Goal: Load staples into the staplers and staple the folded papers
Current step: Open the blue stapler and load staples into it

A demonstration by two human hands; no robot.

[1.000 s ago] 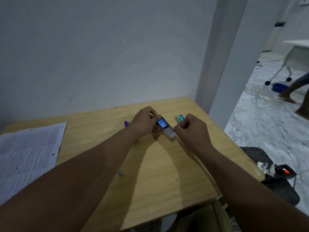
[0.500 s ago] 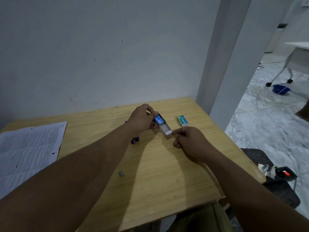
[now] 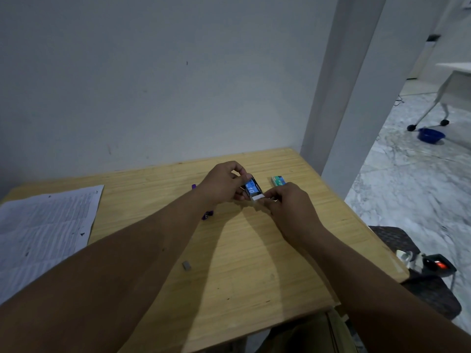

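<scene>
1. Both forearms are bare from elbow to wrist; no sleeve reaches into view.
2. The left hand [image 3: 224,183] and the right hand [image 3: 288,203] wear no gloves, rings or watch.
3. Olive-khaki trousers [image 3: 313,335] with a stitched seam show below the table edge.

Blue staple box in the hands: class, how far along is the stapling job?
Done: nothing stapled; the printed paper sheets lie flat at the table's left. In hand: left hand grips the blue staple box; right hand pinches its white inner tray. Left: loading the purple stapler, folding, stapling.
</scene>
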